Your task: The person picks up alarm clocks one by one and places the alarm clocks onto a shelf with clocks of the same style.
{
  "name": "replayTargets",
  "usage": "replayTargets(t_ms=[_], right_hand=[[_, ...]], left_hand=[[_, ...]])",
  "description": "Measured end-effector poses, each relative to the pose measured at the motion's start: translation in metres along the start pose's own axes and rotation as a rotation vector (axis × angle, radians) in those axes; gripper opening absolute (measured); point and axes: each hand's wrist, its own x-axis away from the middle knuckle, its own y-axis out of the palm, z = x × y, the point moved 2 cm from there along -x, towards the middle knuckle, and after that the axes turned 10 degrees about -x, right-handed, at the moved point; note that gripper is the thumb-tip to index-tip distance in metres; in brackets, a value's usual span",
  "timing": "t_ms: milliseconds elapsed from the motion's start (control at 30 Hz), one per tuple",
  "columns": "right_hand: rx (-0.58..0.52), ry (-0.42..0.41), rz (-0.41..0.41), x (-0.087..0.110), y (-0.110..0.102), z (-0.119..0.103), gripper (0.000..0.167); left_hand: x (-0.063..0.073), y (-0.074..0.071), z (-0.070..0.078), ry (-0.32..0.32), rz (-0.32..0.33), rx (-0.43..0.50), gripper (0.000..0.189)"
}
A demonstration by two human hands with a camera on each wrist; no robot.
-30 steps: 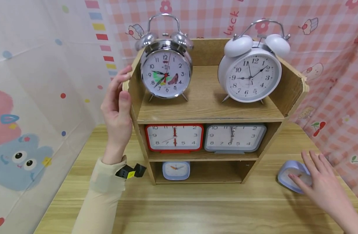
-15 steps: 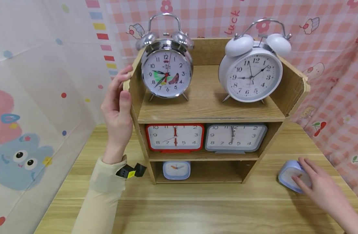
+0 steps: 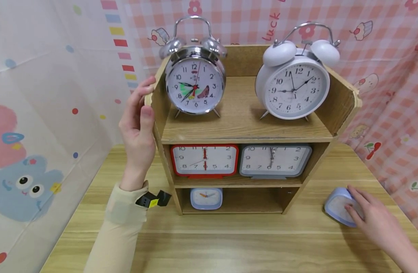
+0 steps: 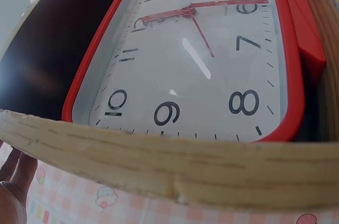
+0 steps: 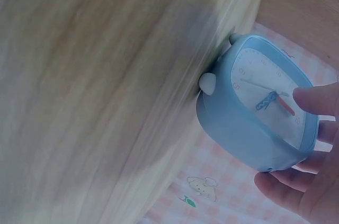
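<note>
My right hand [image 3: 379, 218] holds a small blue alarm clock [image 3: 340, 206] at the table's right side. In the right wrist view, the thumb [image 5: 312, 99] lies over the face of this blue clock [image 5: 243, 118] and the fingers reach behind its body. Two small white feet show on its underside, close to the tabletop. My left hand [image 3: 137, 132] rests against the left side panel of a wooden shelf [image 3: 246, 140], thumb and fingers extended. Within the left wrist view, a red-framed clock [image 4: 175, 75] stands behind the shelf's edge, and only part of the left hand [image 4: 13, 192] shows.
A silver twin-bell clock [image 3: 195, 87] and a white one [image 3: 294, 89] stand on the top shelf. Below are the red clock [image 3: 204, 161] and a grey clock [image 3: 275, 162]. Another small blue clock [image 3: 206, 199] sits at the bottom left. Patterned cloths hang around the table [image 3: 229, 242].
My right hand's fingers have drawn in from a spread pose and closed around the small blue clock, which has barely shifted. My left hand stays against the shelf.
</note>
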Motion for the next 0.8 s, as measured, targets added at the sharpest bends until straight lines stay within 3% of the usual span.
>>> replayTargets(t_ms=[600,800], right_hand=[[0.008,0.046,0.007,0.002,-0.007,-0.009,0.054],[0.043,-0.039,0.057,0.005,-0.007,-0.017,0.051]], left_hand=[[0.001,0.000,0.000,0.000,0.006,-0.011,0.070],[0.001,0.000,0.000,-0.004,0.003,-0.008,0.070]])
